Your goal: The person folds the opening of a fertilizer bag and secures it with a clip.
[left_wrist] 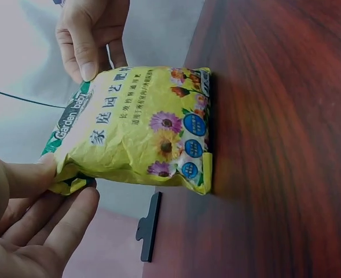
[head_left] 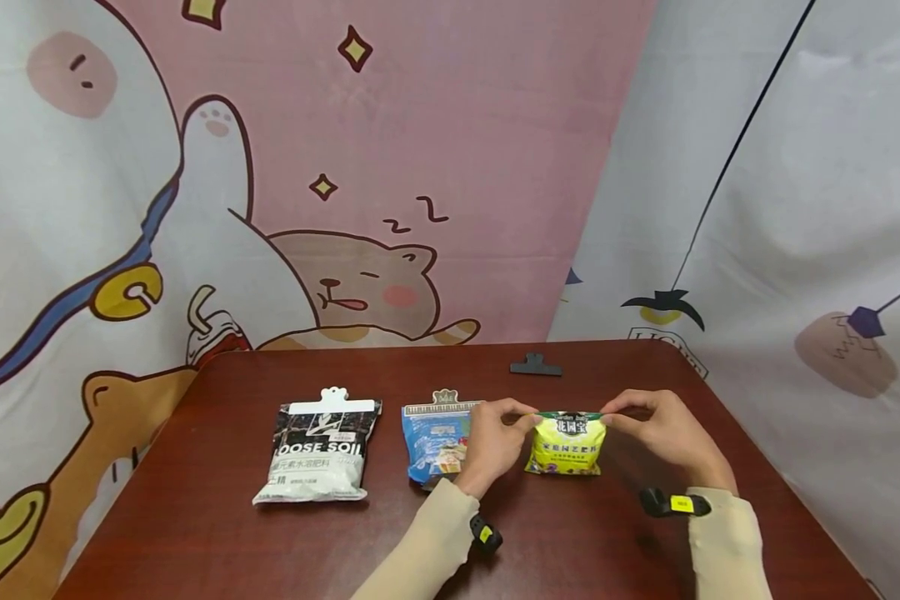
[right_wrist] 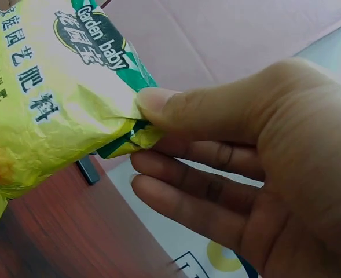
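Observation:
A yellow and green fertilizer bag (head_left: 567, 446) with printed flowers stands upright on the table, held at its two top corners. My left hand (head_left: 499, 437) pinches the top left corner between thumb and fingers. At the opposite corner my right hand (head_left: 667, 429) pinches the green top edge. In the right wrist view the thumb of the right hand (right_wrist: 216, 139) presses on the front of the corner, and the other fingers lie behind and below. The left wrist view shows the bag's (left_wrist: 141, 127) lower edge at the tabletop.
A black and white soil bag (head_left: 318, 454) with a white clip (head_left: 334, 402) lies at the left. Beside my left hand is a blue bag (head_left: 429, 442) with a pale clip (head_left: 444, 400) on its top. A black clip (head_left: 536, 365) lies near the back edge of the dark red table (head_left: 195, 533).

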Demonstrator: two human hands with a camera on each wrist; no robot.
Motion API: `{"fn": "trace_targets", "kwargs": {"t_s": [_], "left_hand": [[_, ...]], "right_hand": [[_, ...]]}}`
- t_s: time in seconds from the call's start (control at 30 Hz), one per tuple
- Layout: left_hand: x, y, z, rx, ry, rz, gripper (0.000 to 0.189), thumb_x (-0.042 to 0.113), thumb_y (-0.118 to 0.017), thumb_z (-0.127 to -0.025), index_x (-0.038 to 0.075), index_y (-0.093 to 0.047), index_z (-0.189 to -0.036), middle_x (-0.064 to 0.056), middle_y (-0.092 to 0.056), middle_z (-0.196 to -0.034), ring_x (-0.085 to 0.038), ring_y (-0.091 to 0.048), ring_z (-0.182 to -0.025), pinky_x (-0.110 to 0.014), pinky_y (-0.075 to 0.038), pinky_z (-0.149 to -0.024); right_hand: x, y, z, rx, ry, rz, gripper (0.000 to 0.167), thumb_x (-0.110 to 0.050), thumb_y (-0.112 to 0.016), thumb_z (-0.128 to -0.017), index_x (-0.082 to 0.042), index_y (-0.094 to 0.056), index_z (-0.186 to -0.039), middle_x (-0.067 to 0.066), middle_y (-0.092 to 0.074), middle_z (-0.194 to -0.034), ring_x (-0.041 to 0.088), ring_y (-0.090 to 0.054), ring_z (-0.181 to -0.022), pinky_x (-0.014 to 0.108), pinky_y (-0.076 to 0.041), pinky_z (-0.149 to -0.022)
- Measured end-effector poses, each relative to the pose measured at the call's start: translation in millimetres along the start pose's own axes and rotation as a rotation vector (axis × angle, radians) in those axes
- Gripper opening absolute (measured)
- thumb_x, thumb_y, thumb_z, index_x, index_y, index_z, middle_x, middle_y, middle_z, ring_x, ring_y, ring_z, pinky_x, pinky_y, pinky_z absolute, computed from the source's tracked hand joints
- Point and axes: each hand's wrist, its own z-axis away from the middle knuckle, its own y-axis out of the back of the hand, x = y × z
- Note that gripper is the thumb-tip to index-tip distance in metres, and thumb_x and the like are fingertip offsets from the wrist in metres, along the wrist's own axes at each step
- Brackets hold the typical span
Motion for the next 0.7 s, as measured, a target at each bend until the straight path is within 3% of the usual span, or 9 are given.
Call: {"fn": "trace_targets", "kwargs": {"t_s": [0.23, 0.47, 0.7], "left_hand": [[-2.7, -1.0, 1.3, 0.023, -0.012, 0.011, 0.007, 0.025, -0.077, -0.094, 0.023, -0.083, -0.096, 0.008, -0.077, -0.091, -0.003, -0.065, -0.080, -0.022, -0.050, -0.066], [-2.4, -1.8, 2.8, 0.018, -0.014, 0.078, 0.007, 0.022, -0.077, -0.093, 0.020, -0.083, -0.096, 0.004, -0.078, -0.093, -0.009, -0.068, -0.076, -0.020, -0.045, -0.059], [-2.6, -3.0, 3.9, 0.023, 0.016, 0.099, 0.006, 0.021, -0.077, -0.093, 0.023, -0.083, -0.096, 0.005, -0.078, -0.094, -0.007, -0.069, -0.079, -0.020, -0.052, -0.064]], "right_hand": [[-0.9, -2.5, -1.3, 0.019, -0.012, 0.014, 0.006, -0.038, -0.076, -0.093, -0.033, -0.079, -0.095, -0.005, -0.075, -0.099, 0.018, -0.066, -0.089, 0.028, -0.056, -0.072], [0.4, -0.3, -2.0, -0.021, -0.028, -0.078, 0.011, -0.035, -0.077, -0.093, -0.026, -0.079, -0.099, 0.001, -0.075, -0.101, 0.026, -0.072, -0.092, 0.032, -0.060, -0.072], [1.7, 0.9, -2.5, -0.013, -0.027, -0.042, 0.023, -0.045, -0.071, -0.096, -0.026, -0.077, -0.107, 0.003, -0.075, -0.109, 0.021, -0.070, -0.093, 0.029, -0.057, -0.073]]}}
